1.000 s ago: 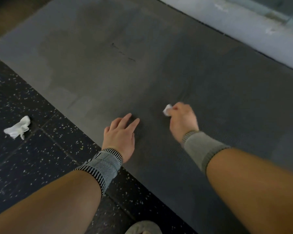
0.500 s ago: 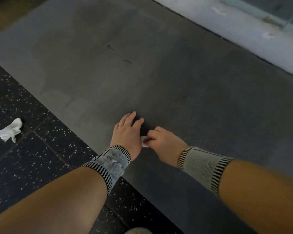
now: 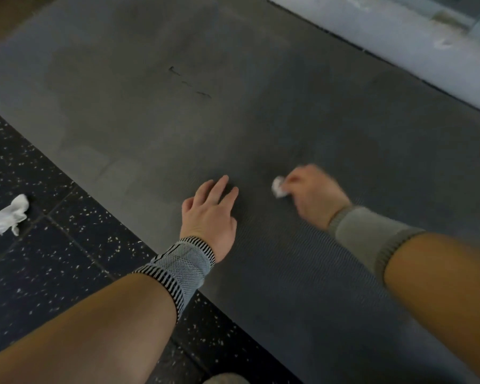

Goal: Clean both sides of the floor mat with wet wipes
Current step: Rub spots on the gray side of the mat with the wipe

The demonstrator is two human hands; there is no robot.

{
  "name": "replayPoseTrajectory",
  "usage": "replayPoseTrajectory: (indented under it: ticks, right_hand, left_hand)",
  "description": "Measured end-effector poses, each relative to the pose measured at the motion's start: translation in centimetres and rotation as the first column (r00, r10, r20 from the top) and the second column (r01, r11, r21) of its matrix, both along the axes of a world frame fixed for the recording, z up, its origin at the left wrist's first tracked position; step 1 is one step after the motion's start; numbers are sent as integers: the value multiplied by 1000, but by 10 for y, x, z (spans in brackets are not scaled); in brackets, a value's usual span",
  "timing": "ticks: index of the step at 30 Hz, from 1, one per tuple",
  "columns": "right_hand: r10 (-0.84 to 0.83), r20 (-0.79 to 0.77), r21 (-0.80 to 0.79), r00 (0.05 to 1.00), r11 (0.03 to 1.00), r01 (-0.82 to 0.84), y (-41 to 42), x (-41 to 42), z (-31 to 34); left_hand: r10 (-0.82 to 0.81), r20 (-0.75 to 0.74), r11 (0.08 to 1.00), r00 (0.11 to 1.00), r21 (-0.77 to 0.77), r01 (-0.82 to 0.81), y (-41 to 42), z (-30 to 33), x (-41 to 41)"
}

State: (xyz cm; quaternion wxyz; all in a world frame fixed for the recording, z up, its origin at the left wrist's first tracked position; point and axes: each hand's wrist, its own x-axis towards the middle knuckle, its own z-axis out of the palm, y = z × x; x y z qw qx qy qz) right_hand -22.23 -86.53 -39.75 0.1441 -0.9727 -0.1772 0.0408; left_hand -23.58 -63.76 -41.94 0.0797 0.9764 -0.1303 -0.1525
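A crumpled used wipe (image 3: 7, 217) is seen on the speckled floor (image 3: 53, 273), apart from the floor mat's (image 3: 261, 120) near edge. The left hand (image 3: 209, 214) is laid flat, fingers straight, just inside that edge. A balled wet wipe (image 3: 279, 187) is pinched against the mat by the blurred right hand (image 3: 313, 192).

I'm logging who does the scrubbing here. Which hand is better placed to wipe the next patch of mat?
Right. The right hand already grips the balled wipe on the mat. The left hand lies flat on the mat with nothing in it, probably steadying it.
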Motion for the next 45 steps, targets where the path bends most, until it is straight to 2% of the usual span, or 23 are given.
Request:
replayPoseTrajectory:
  ticks: [2,3,5,7,9,11,13,14,17,20,21,23,25,26,29,32,34,36,37,40,42,44,45]
  right_hand:
    - [-365,-8,25,931,931,365,-9,10,-4]
    - [-367,-29,72,930,927,368,-3,2,-3]
    - [-72,-26,109,997,991,74,20,-32,-1]
    - [277,-79,77,958,959,-271,26,-56,1]
    - [370,-88,20,925,929,-370,9,-35,3]
    - [33,-20,-4,999,999,-33,-17,6,-1]
    - [-386,0,-6,922,922,386,-31,30,-7]
    - [-414,-14,1,910,910,414,-24,28,-9]
    - [67,-72,63,995,996,-63,21,-12,-5]
    - [408,-65,19,910,913,-408,14,-5,1]
    - [350,-56,-23,935,936,-352,2,14,1]
    - [-19,10,-78,1000,997,20,-29,56,-5]
    - [-339,15,-82,941,937,339,-38,70,-10]
    - [-352,-12,-64,936,934,350,-29,63,-9]
    - [71,-26,112,997,991,-68,11,9,-7]
    - [339,-77,25,938,941,-338,-4,17,-2]
    - [64,-28,-83,998,994,-66,-34,60,-6]
    - [-300,26,-100,953,948,301,-55,86,-7]
    - [-360,12,-87,933,929,359,-50,84,-4]
    - [75,22,84,997,994,-76,-11,31,0]
    - [330,-69,52,942,944,-327,-11,11,2]
    - [310,-65,-37,948,949,-313,-33,39,1]
    - [114,-25,-63,993,991,-115,-50,61,0]
  left_hand:
    - [-4,6,1000,1000,-27,4,-10,0,3]
    - [-2,-8,999,1000,-39,1,-15,0,6]
    - [3,-44,999,999,-34,-4,-22,-1,10]
    - [5,-53,1000,999,-14,-6,-24,-3,11]
    - [1,-32,1000,999,-9,-2,-23,-4,11]
    - [-11,-17,1000,1000,0,11,-23,-2,13]
    - [-20,-6,1000,1000,-1,20,-22,0,18]
    - [-21,4,1000,1000,-11,21,-23,1,20]
    - [1,6,996,1000,-93,0,-27,1,25]
    - [21,-15,986,1000,-163,-23,-30,-1,25]
    - [27,-4,984,1000,-174,-27,-30,-2,24]
    - [23,26,987,999,-158,-19,-29,-3,23]
    - [8,35,993,999,-115,-4,-29,-2,24]
    - [6,23,996,1000,-93,-4,-30,-1,25]
    - [8,-26,1000,1000,-19,-8,-37,-1,28]
    - [-4,-31,1000,1000,19,5,-38,-3,33]
    - [-22,-33,1000,999,21,22,-38,0,36]
    - [-27,-29,1000,999,12,27,-38,3,40]
    - [-27,-26,1000,999,0,27,-39,5,43]
    - [-12,-6,997,1000,-82,11,-47,6,50]
    - [-10,-21,990,1000,-138,7,-51,5,53]
    - [-39,-22,991,999,-132,36,-53,4,53]
    - [-62,-14,992,998,-111,60,-53,4,53]
